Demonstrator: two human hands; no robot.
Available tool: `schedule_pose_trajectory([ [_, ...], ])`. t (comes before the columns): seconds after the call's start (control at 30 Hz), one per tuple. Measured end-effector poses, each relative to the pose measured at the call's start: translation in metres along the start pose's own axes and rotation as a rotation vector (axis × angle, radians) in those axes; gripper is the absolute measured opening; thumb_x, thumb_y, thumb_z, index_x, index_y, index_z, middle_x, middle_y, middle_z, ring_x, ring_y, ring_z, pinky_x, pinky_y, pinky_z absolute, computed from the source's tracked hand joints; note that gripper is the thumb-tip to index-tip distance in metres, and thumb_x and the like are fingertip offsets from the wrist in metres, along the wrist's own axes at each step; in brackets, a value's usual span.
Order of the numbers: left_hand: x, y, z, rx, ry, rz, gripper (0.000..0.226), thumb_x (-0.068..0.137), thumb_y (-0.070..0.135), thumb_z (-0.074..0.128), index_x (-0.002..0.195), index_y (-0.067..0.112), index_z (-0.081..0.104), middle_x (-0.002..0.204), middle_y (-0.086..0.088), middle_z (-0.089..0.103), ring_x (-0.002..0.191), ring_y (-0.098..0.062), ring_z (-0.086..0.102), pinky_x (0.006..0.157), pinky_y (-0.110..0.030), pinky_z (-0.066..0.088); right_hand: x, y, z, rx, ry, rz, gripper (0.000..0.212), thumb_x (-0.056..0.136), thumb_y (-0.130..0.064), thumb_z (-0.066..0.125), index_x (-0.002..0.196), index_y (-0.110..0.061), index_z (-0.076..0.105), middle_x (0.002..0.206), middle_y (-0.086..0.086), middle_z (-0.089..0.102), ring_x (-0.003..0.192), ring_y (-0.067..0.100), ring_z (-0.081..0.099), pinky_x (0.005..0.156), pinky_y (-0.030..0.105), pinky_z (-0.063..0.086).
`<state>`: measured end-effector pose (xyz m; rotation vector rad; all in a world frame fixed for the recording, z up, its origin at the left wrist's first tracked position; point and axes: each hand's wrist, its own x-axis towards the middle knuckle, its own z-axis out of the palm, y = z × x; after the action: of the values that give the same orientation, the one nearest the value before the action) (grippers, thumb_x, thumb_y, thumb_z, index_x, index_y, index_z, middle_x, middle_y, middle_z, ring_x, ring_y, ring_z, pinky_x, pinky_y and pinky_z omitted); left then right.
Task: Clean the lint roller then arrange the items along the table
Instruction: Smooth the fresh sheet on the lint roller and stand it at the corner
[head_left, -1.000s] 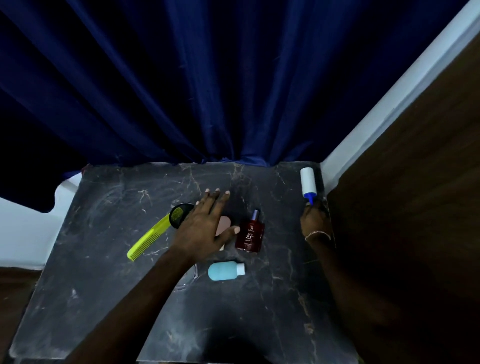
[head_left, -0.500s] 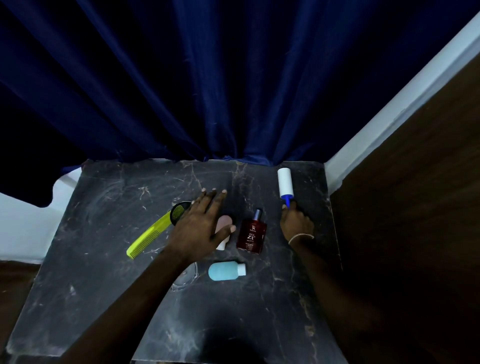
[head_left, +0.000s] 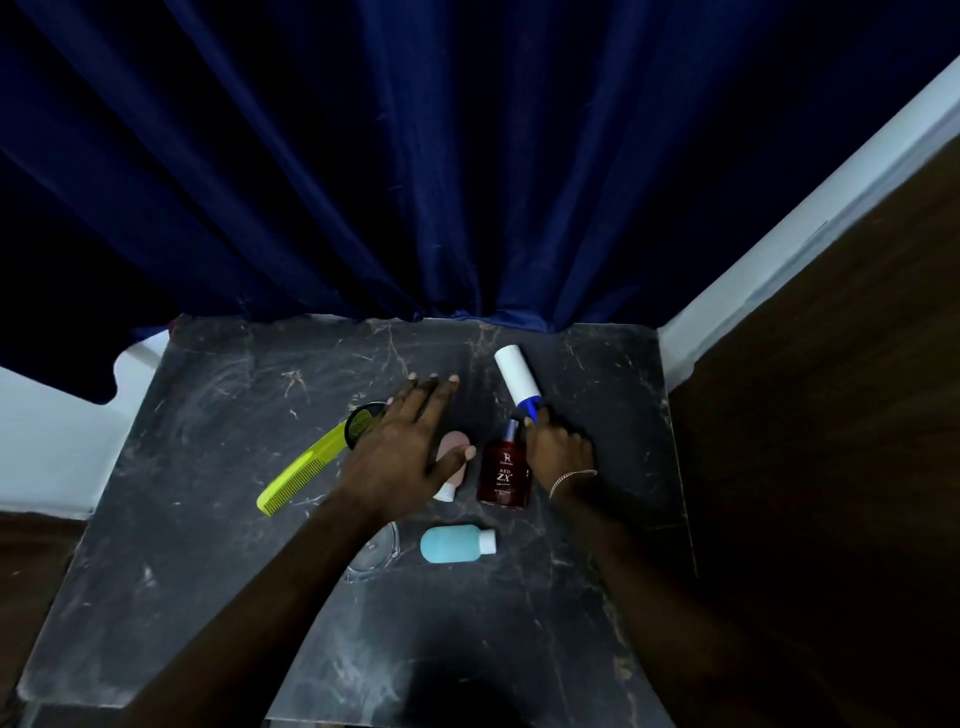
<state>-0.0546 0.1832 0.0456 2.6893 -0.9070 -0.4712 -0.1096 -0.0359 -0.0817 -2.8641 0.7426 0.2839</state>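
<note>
My right hand (head_left: 558, 451) grips the blue handle of the lint roller (head_left: 514, 379), whose white roll points up and to the left over the dark marble table (head_left: 218, 467). My left hand (head_left: 402, 452) lies flat with fingers spread, above a pink bottle (head_left: 453, 462) that it partly hides. A dark red bottle (head_left: 504, 475) lies between my two hands. A light blue bottle (head_left: 457, 543) lies on its side nearer to me. A yellow-green comb (head_left: 304, 475) rests at the left, its end against a black round brush (head_left: 363, 423).
A clear glass dish (head_left: 376, 558) sits half under my left forearm. Dark blue curtains (head_left: 415, 182) hang along the table's far edge. A white frame (head_left: 810, 223) and a brown wooden panel (head_left: 841, 415) border the right side.
My right hand has carried the lint roller leftwards from the table's right edge to beside the red bottle, and the roll now tilts left. My left hand stays put.
</note>
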Motion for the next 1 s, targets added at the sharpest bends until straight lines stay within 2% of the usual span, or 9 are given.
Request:
schedule_pose_trajectory([
  [0.17,0.006,-0.001,0.001,0.028,0.019,0.001,0.086,0.094,0.072,0.035,0.162,0.034,-0.002,0.172,-0.001,0.012,0.16,-0.022,0.008,0.126,-0.042,0.021,0.003,0.009,-0.002,-0.006,0.016,0.008,0.043,0.106,-0.042,0.023,0.13,-0.016,0.047,0.109,0.014,0.072,0.098,0.036,0.07,0.083,0.042,0.052],
  [0.47,0.011,-0.001,0.005,0.03,0.009,0.02,0.09,0.087,0.079,0.022,0.161,0.035,-0.004,0.172,-0.002,0.013,0.16,-0.024,0.01,0.125,-0.045,0.023,0.016,0.041,-0.014,0.0,0.052,0.103,0.039,0.105,-0.04,0.029,0.123,-0.013,0.05,0.104,0.014,0.074,0.093,0.036,0.072,0.078,0.043,0.057],
  [0.67,0.014,-0.002,0.005,0.03,0.02,0.01,0.088,0.092,0.077,0.031,0.161,0.034,-0.002,0.171,-0.003,0.017,0.159,-0.025,0.015,0.123,-0.047,0.027,0.026,0.08,-0.02,0.113,0.143,0.305,0.041,0.105,-0.034,0.034,0.131,-0.006,0.051,0.108,0.022,0.07,0.097,0.039,0.069,0.08,0.042,0.055],
  [0.77,0.016,-0.002,0.005,0.044,0.036,0.018,0.085,0.094,0.074,0.034,0.161,0.034,0.0,0.17,-0.003,0.02,0.159,-0.024,0.017,0.123,-0.049,0.033,0.03,0.11,-0.022,0.2,0.102,0.345,0.042,0.105,-0.029,0.036,0.132,0.0,0.052,0.115,0.023,0.066,0.105,0.04,0.064,0.088,0.045,0.052],
  [0.87,0.017,0.001,0.006,0.034,0.03,0.024,0.084,0.094,0.072,0.034,0.161,0.035,-0.002,0.17,-0.001,0.02,0.159,-0.022,0.016,0.123,-0.049,0.034,0.028,0.127,-0.02,0.217,0.169,0.446,0.039,0.105,-0.03,0.04,0.122,0.0,0.057,0.102,0.025,0.069,0.094,0.042,0.067,0.08,0.043,0.051],
  [1.0,0.016,0.006,0.007,0.013,0.009,0.044,0.084,0.096,0.069,0.036,0.162,0.033,0.0,0.171,-0.002,0.017,0.16,-0.023,0.012,0.125,-0.049,0.029,0.024,0.133,-0.023,0.172,0.15,0.407,0.04,0.105,-0.031,0.039,0.121,0.001,0.058,0.097,0.024,0.07,0.089,0.041,0.068,0.075,0.039,0.049],
])
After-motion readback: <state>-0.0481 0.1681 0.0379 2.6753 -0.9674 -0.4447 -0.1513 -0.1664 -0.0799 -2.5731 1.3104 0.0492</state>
